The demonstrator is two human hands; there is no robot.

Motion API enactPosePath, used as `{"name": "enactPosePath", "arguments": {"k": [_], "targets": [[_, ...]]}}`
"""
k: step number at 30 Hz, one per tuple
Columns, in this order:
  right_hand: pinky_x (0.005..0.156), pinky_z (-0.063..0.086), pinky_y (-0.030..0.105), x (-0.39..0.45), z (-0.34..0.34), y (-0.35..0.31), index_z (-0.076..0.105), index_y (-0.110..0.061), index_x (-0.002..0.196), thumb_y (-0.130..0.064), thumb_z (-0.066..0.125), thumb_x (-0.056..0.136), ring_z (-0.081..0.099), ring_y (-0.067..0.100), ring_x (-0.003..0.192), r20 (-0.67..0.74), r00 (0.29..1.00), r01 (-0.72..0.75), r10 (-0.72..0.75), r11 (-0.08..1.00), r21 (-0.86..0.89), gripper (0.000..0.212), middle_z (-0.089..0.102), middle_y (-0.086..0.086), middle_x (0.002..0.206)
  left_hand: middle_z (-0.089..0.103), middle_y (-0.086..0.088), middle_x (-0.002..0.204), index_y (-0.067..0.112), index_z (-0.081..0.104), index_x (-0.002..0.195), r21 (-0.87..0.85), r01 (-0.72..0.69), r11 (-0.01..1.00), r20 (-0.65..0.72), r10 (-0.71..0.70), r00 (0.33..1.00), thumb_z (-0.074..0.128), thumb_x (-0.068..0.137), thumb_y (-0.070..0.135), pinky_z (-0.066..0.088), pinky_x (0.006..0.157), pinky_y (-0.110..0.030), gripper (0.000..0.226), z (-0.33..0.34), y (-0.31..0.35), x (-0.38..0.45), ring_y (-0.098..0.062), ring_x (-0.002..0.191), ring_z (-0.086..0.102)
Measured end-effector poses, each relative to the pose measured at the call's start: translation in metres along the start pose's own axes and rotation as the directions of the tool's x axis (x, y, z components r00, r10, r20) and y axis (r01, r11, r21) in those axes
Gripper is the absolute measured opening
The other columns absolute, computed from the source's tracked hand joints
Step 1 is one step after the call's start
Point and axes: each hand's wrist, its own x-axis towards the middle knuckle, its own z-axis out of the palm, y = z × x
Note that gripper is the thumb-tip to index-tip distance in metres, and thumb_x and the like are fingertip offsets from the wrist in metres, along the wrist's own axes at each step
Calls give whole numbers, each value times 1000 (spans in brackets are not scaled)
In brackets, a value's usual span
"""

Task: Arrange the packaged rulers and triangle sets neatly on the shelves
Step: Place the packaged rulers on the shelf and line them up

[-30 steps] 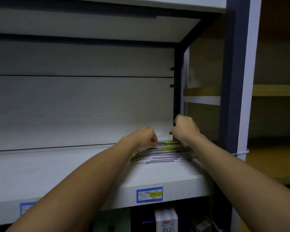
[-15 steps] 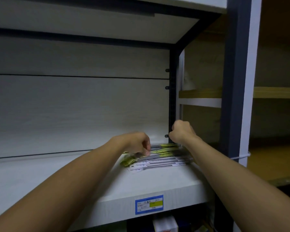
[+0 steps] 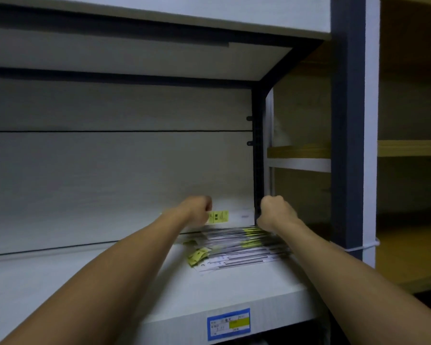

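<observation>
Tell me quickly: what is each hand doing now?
Left hand: grips the left end of a raised ruler package.
Right hand: fingers curled at its right end; the grip itself is hidden.

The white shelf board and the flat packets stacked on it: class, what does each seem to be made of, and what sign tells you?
White shelf board: probably laminated wood board, matte, with faint grain lines and a thick square front edge. Flat ruler packets: likely clear glossy plastic sleeves over printed white and yellow card, since they glint and fan thinly; the contents are too blurred to judge.
</observation>
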Motion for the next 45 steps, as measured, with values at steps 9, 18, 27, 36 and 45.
{"name": "enactPosePath", "arguments": {"k": [9,18,27,36,45], "targets": [[98,44,31,1,17,0,68,-21,126,-13,62,97,55,24,119,318,871,364,-374,927,93,31,60,4,131,62,-13,121,8,65,120,-19,62,998,-104,-63,993,47,91,3,39,76,-24,34,-13,-32,-6,-30,111,56],[90,55,37,6,10,-1,79,-19,98,-9,74,85,65,21,99,320,845,448,-428,894,11,16,68,-2,98,63,-11,111,9,68,112,-18,29,999,-130,-31,991,49,88,2,37,69,-26,32,-12,-41,-12,-25,97,55],[99,51,34,-2,21,-5,75,-17,111,1,57,88,63,22,110,298,818,500,-492,864,53,34,69,3,119,65,-13,111,9,68,112,-1,41,999,-125,-41,991,50,88,2,38,71,-26,31,-10,-52,-23,-28,101,57],[83,58,40,-5,9,-8,67,-22,82,-11,87,71,63,19,89,304,853,425,-424,903,64,25,62,-5,92,66,-11,108,9,70,110,-35,78,996,-116,-82,990,50,85,2,38,69,-25,32,-7,-63,-28,-26,97,57],[62,44,31,9,6,-6,54,-27,55,-8,67,82,57,24,73,-53,881,473,-470,872,123,35,51,-3,67,68,-13,97,6,71,97,-19,175,984,-190,-175,966,52,83,6,38,66,-25,24,-19,-70,-31,-28,88,58]]}}
